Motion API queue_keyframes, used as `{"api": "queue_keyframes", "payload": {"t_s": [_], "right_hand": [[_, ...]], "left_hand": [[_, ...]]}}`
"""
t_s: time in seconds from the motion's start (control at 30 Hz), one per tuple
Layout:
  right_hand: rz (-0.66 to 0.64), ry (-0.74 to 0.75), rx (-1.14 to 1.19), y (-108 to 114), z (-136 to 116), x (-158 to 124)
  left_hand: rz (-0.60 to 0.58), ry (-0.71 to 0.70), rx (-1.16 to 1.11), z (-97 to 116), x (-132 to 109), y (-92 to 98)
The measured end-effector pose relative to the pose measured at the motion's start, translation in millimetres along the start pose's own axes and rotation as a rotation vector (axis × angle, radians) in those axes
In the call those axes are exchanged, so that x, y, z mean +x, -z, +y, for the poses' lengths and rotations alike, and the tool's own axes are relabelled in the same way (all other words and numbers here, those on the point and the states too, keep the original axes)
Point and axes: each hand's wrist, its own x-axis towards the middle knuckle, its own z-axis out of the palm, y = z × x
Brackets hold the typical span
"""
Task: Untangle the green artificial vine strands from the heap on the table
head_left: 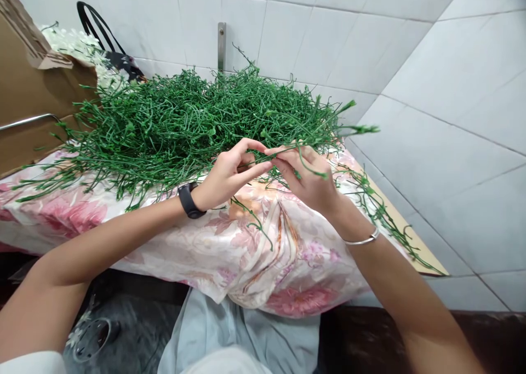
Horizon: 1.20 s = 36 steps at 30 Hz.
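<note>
In front of me lies a big tangled heap of thin green flower stems (197, 116), which look like plastic. My right hand (306, 171), with a silver bangle at the wrist, is closed around a few green stems (341, 130) whose tips stick out to the right. The fingertips of my left hand (236, 171) meet the right fingertips and pinch at the near end of these stems. A black band is on my left wrist. Exactly what lies between the left fingertips is mostly hidden. A loose stem (257, 220) rests on the cloth below my hands.
A floral tablecloth (164, 237) covers the table and bunches up at the front edge. Left stands a cardboard box (41, 100), with white artificial flowers (88, 50) behind it. More stems (378, 209) lie along the right edge. Tiled walls (287, 28) close off the back and right.
</note>
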Motion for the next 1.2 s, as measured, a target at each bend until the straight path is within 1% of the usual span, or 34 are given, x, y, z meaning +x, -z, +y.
{"api": "queue_keyframes", "payload": {"t_s": [0.03,0.17,0.27,0.33,0.4,0.47,0.57,0.67,0.8,0.9,0.97,1.1,1.2], "right_hand": [[-0.012,0.016,-0.032,0.4,0.4,-0.6],[-0.094,0.09,-0.084,3.4,4.9,-0.5],[-0.152,0.101,-0.098,5.3,9.7,1.6],[-0.206,0.068,-0.107,6.4,12.8,2.9],[-0.261,0.013,-0.046,8.1,15.4,4.0],[-0.314,-0.07,0.097,11.3,16.9,5.4],[-0.38,-0.235,0.337,18.2,16.2,9.2],[-0.384,-0.404,0.544,22.6,13.6,13.2],[-0.357,-0.594,0.796,19.6,12.4,15.0],[-0.35,-0.662,0.904,15.3,13.6,14.4],[-0.345,-0.697,0.99,13.5,14.9,13.5],[-0.339,-0.787,1.115,12.0,15.9,12.0],[-0.302,-0.802,1.071,11.9,12.4,12.6]], "left_hand": [[-0.008,0.028,-0.015,-0.9,0.2,-0.2],[-0.107,0.136,-0.119,-0.1,1.0,-0.2],[-0.122,0.132,-0.149,3.7,1.9,0.6],[-0.126,0.113,-0.118,5.8,2.5,1.1],[-0.13,0.105,-0.079,6.8,3.0,1.4],[-0.141,0.094,-0.049,7.1,3.2,1.3],[-0.156,0.078,0.0,7.6,2.3,0.5],[-0.142,0.034,0.078,8.2,-0.1,-1.3],[-0.06,-0.124,0.304,6.4,-3.8,-4.6],[-0.008,-0.233,0.447,4.3,-5.2,-6.7],[0.003,-0.261,0.459,3.9,-5.4,-7.7],[0.028,-0.247,0.43,3.9,-5.1,-9.9],[0.061,-0.232,0.411,2.3,-4.8,-11.8]]}}
